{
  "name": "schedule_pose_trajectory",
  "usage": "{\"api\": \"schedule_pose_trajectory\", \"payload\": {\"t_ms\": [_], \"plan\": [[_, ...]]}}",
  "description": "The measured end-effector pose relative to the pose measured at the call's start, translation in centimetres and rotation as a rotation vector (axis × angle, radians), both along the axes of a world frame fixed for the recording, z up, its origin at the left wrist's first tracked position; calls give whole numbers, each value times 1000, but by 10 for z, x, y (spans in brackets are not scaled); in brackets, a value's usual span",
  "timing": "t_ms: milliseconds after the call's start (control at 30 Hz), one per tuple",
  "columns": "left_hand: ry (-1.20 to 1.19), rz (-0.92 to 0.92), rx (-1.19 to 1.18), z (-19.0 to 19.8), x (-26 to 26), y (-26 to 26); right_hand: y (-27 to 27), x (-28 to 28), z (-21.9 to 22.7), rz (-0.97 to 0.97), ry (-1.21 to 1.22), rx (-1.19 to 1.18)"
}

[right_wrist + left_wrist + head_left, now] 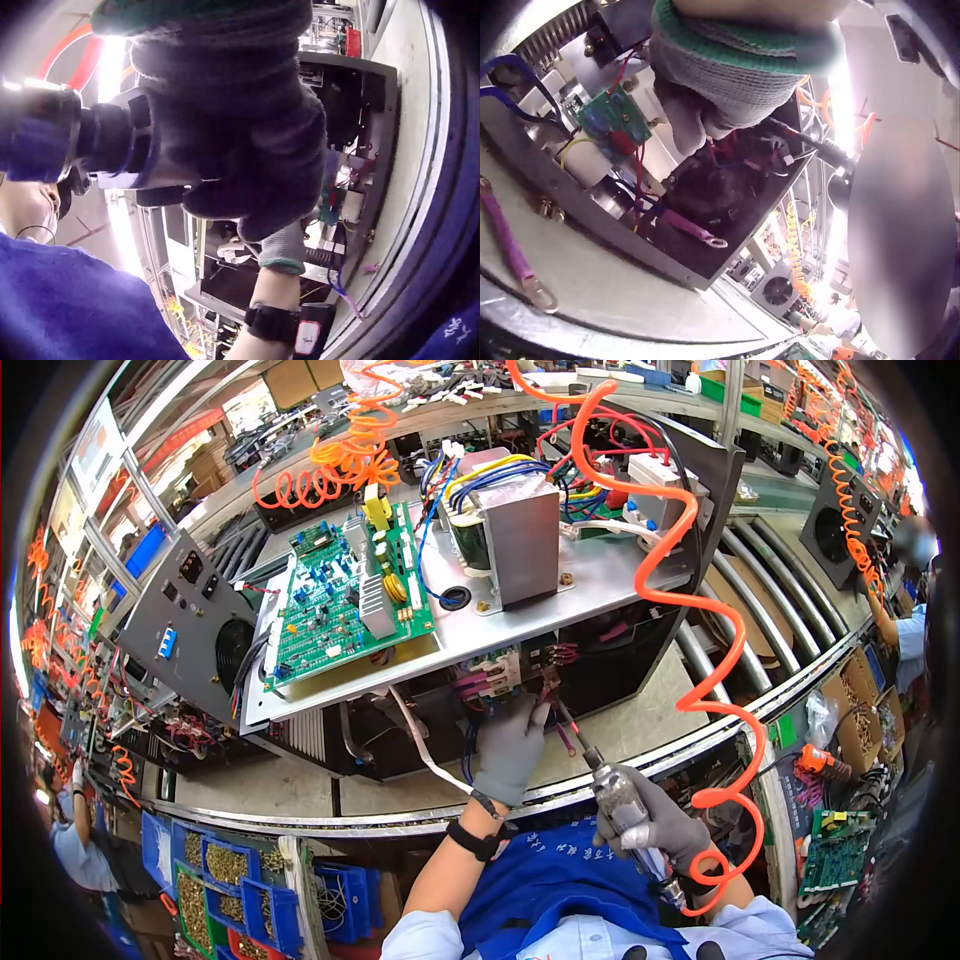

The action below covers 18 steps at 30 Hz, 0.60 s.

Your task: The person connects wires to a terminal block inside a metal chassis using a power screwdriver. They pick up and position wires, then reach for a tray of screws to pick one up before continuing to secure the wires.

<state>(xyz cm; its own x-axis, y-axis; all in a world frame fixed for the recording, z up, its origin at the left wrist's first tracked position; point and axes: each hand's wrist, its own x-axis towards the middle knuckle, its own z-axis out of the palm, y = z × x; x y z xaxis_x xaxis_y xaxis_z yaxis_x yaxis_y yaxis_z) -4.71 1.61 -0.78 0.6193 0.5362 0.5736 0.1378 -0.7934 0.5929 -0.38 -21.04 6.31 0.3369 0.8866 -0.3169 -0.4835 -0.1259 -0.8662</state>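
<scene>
In the head view, my gloved left hand [512, 745] reaches into the open front of a dark metal machine housing [620, 675]. Its fingertips pinch at a purple-sleeved cable end [543, 710], partly hidden by the glove. My gloved right hand [672, 828] grips a pneumatic screwdriver [622, 805], its bit slanting up toward the left fingertips. An orange coiled air hose [735, 660] runs to the tool. Inside the housing, the left wrist view has a small green board [615, 120] and a loose purple-sleeved cable with a ring lug [690, 227]. Another purple cable [510, 236] lies out at the front.
Over the opening sits a metal plate [470, 620] bearing a large green circuit board [350, 595] and a transformer [515, 540]. Blue bins [225, 860] of brass fasteners stand lower left. Rollers [770, 590] and a box of parts [858, 705] are at right.
</scene>
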Motion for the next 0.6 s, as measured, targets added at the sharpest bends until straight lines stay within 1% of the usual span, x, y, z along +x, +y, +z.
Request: {"api": "schedule_pose_trajectory", "payload": {"t_ms": [33, 100, 133, 200, 233, 300, 333, 400, 433, 467, 500, 533, 567, 600], "plan": [[4, -4, -1, 2, -5, -5, -7, -1, -7, 8, -27, -5], [90, 38, -108, 4, -14, -13, -17, 0, -23, 26, -40, 11], [95, 35, -111, 2, -15, -15, -21, -2, -26, 22, -60, 16], [25, 55, -254, -2, -16, -21, -30, -5, -34, 19, -113, -7], [27, 50, -258, -3, -18, -24, -34, -6, -36, 14, -111, -12], [116, 18, -277, -2, -25, -29, -41, -7, -39, 8, -59, 10], [118, 14, -279, -1, -29, -32, -44, -10, -41, -15, -35, 21], [326, -39, -221, -4, -38, -37, -50, -12, -37, -33, -23, 18], [330, -43, -220, -12, -41, -40, -52, -14, -36, -49, -11, 18], [410, -58, -169, -24, -42, -43, -56, -15, -43, -51, -29, 40], [488, -72, -118, -32, -42, -46, -58, -15, -40, -55, -28, 39], [538, -85, -128, -36, -42, -48, -59, -14, -35, -23, -41, 2], [538, -88, -129, -39, -38, -50, -60, -13, -32, 11, -54, -35], [557, -65, -113, -41, -34, -52, -61, -13, -32, 11, -55, -36]]}}
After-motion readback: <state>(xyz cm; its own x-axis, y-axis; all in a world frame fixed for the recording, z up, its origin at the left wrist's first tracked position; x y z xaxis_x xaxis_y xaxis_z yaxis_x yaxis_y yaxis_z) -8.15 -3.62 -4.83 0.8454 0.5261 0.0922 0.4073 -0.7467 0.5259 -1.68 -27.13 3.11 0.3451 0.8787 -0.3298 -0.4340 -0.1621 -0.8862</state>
